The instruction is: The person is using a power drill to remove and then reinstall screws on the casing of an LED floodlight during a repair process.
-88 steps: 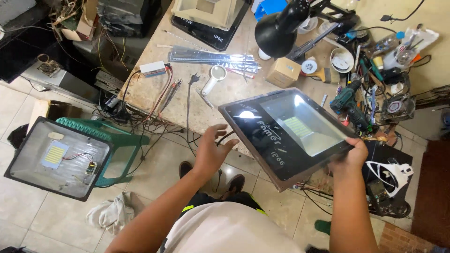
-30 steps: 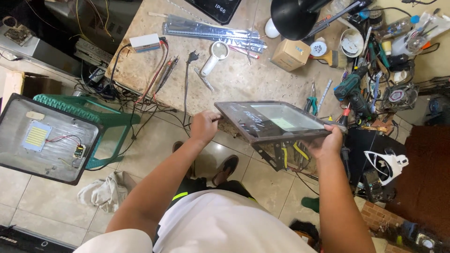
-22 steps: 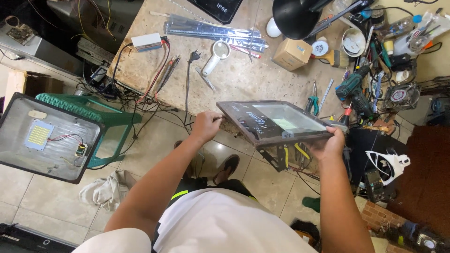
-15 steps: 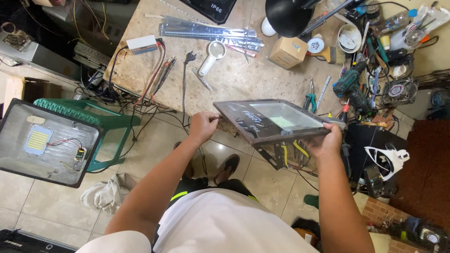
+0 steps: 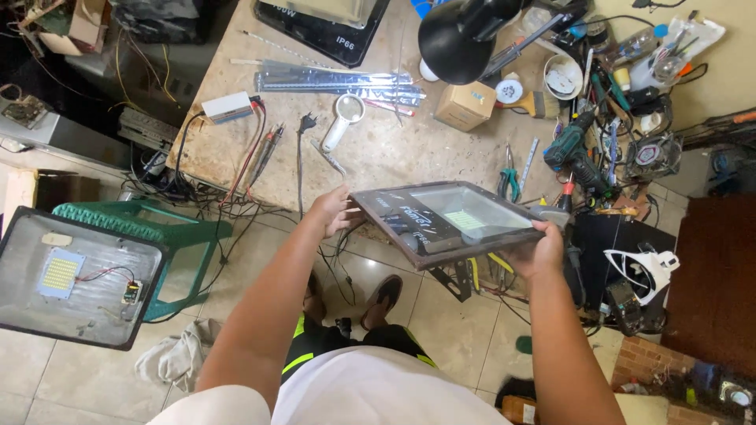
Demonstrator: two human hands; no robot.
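- The floor (image 5: 441, 330) is pale tile; a darker red-brown patch lies at the right.
- A stone-topped bench (image 5: 394, 149) fills the upper middle, its right end crowded with tools.
- An opened lamp housing (image 5: 75, 275) rests on a green stool (image 5: 169, 228) at the left, its LED board showing.
- The floodlight (image 5: 453, 220) is held level above the bench's near edge, glass up, partly over the floor.
- A black desk lamp (image 5: 457, 35) hangs over the bench's far side.
- The left hand (image 5: 335, 211) grips the floodlight's left edge, fingers curled on the frame.
- The right hand (image 5: 535, 252) clasps its right corner, thumb on top.
- A drill (image 5: 575, 153), a small box (image 5: 465, 106) and a magnifier (image 5: 342, 118) lie on the bench.
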